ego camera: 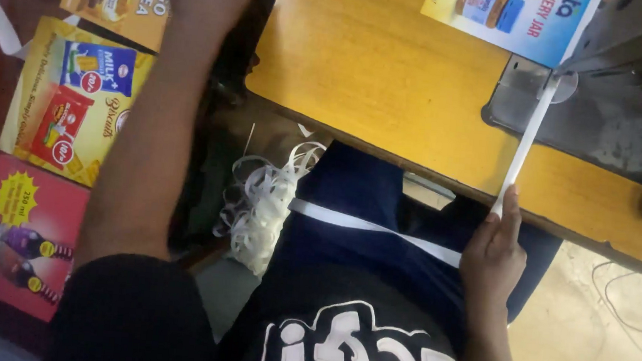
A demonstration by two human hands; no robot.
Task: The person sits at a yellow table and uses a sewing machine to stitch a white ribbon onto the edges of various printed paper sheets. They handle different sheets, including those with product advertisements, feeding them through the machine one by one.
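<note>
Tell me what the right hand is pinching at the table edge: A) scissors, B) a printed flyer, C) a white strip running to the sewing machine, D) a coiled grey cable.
C: the right hand grips a white strip that runs up across the table to the sewing machine.

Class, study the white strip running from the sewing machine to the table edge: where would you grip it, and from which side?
Grip the white strip at its free stretch near the table edge, from below the edge, as the right hand does: it lies flat and taut there, clear of the sewing machine.
</note>
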